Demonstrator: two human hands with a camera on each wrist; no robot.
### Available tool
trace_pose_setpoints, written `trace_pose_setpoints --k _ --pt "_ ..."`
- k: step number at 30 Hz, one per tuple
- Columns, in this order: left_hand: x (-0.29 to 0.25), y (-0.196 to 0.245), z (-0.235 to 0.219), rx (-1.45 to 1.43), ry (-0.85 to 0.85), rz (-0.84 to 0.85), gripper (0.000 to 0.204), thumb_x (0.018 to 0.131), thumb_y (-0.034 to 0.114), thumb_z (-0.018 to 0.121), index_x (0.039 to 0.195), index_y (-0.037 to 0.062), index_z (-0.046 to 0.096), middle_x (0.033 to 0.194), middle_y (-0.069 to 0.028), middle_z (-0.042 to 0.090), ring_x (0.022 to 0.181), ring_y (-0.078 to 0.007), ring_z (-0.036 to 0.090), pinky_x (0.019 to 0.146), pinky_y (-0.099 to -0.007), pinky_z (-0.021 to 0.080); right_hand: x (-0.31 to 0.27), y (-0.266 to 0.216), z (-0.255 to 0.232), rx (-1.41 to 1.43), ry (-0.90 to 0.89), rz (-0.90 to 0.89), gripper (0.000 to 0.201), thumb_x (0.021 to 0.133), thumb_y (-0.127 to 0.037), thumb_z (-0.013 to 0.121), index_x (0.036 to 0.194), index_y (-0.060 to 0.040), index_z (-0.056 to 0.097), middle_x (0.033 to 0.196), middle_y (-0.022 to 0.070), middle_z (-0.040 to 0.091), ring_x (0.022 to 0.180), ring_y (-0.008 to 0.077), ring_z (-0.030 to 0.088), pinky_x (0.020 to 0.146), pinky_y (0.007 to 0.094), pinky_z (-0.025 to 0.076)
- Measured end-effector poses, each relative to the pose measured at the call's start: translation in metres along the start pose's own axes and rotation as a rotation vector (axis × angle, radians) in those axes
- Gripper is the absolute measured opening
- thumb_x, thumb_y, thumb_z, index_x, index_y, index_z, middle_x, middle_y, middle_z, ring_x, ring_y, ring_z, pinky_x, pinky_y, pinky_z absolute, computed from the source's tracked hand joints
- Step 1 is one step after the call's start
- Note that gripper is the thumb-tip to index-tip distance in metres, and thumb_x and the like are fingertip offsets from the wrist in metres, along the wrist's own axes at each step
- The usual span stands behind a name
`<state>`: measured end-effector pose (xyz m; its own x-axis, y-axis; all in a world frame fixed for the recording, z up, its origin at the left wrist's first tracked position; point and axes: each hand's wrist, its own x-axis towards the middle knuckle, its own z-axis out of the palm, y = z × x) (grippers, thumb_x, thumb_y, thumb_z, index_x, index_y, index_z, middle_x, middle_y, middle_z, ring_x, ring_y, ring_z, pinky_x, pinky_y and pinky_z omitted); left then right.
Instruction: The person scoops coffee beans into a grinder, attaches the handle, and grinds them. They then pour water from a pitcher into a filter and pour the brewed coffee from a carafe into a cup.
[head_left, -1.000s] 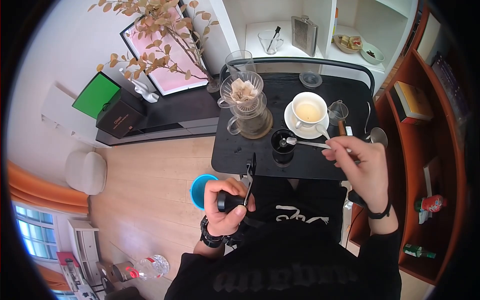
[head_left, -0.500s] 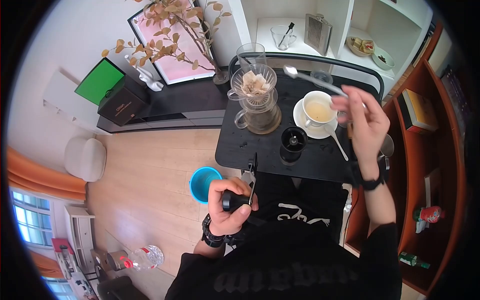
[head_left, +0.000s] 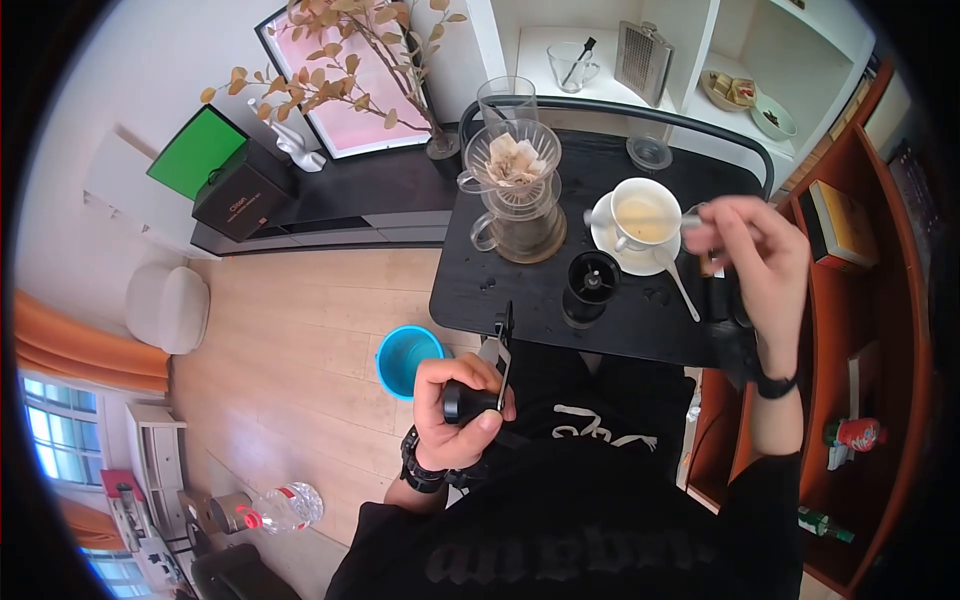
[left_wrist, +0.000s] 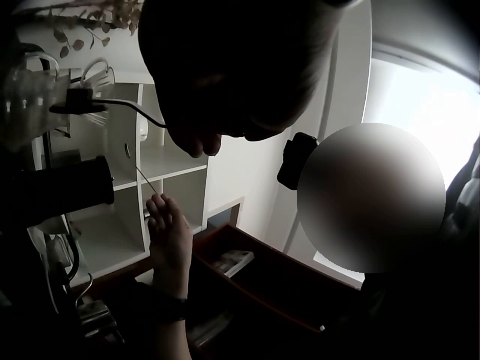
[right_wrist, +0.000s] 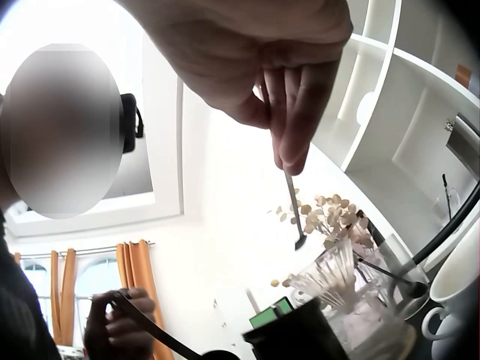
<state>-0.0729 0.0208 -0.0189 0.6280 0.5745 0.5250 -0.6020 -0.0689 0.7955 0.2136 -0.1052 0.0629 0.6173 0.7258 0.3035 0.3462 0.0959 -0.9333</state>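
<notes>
In the head view, my left hand (head_left: 458, 410) grips a crank handle (head_left: 502, 365) by its black knob, in front of my body near the table's front edge. My right hand (head_left: 765, 265) pinches a long thin spoon (right_wrist: 294, 206) by its handle; in the head view the spoon is blurred and crosses over the white cup (head_left: 650, 246) of pale liquid. That cup stands on a white saucer (head_left: 638, 268), where a short white spoon (head_left: 683, 290) leans. Left of them, a black coffee grinder body (head_left: 584, 308) stands upright, its top uncovered and the central shaft showing.
A glass dripper (head_left: 488, 178) with a crumpled paper filter sits on a glass server (head_left: 522, 235) at the table's left. A small clear lid (head_left: 650, 153) lies at the back before a black rail (head_left: 690, 127). A blue bucket (head_left: 408, 362) stands on the floor.
My right hand has lifted the spoon away from the grinder's mouth and drawn it back to the right, above the cup. My left hand keeps its grip on the crank.
</notes>
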Motion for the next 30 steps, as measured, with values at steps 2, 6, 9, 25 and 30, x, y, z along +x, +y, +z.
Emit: trace_pose_setpoints --k 2,6,9,25,30 --pt "0.003 -0.001 0.001 0.011 0.008 -0.026 0.035 0.088 0.007 0.069 0.108 0.0024 0.040 0.087 -0.0132 0.052 0.068 -0.0195 0.057 0.060 -0.0336 0.053 -0.022 -0.012 -0.009 -0.109 -0.007 -0.032 0.017 0.099 -0.007 0.055 0.100 0.0033 0.069 0.085 0.0100 0.074 0.079 0.0134 0.073 0.061 0.0208 0.055" --pt "0.004 -0.006 0.005 0.029 0.051 -0.079 0.041 0.085 0.015 0.074 0.105 0.0036 0.041 0.083 -0.0117 0.051 0.064 -0.0228 0.058 0.055 -0.0365 0.053 -0.051 -0.018 0.001 -0.427 0.029 -0.200 0.010 0.092 0.001 0.061 0.096 0.0046 0.069 0.082 0.0119 0.074 0.075 0.0160 0.074 0.062 0.0242 0.057" --pt "0.004 -0.008 0.007 0.031 0.035 -0.083 0.041 0.085 0.015 0.075 0.105 0.0037 0.041 0.083 -0.0116 0.051 0.064 -0.0229 0.057 0.055 -0.0366 0.053 -0.052 -0.013 0.010 -0.527 -0.086 -0.333 0.010 0.088 0.002 0.065 0.097 0.0045 0.069 0.082 0.0115 0.074 0.070 0.0180 0.073 0.062 0.0245 0.056" --pt "-0.002 -0.008 0.004 0.053 0.077 -0.080 0.041 0.085 0.015 0.074 0.105 0.0034 0.040 0.083 -0.0119 0.051 0.063 -0.0225 0.057 0.055 -0.0358 0.053 -0.024 0.037 0.028 0.168 0.252 -0.054 0.022 0.103 -0.012 0.054 0.109 0.0050 0.066 0.090 0.0151 0.074 0.078 0.0173 0.073 0.059 0.0220 0.055" --pt "-0.006 -0.003 0.003 0.028 0.055 -0.029 0.035 0.088 0.008 0.069 0.108 0.0024 0.041 0.087 -0.0128 0.052 0.067 -0.0195 0.056 0.060 -0.0334 0.052 0.039 0.031 0.048 -0.229 0.148 -0.625 0.019 0.096 -0.005 0.061 0.112 0.0024 0.068 0.095 0.0116 0.075 0.080 0.0175 0.073 0.062 0.0253 0.056"
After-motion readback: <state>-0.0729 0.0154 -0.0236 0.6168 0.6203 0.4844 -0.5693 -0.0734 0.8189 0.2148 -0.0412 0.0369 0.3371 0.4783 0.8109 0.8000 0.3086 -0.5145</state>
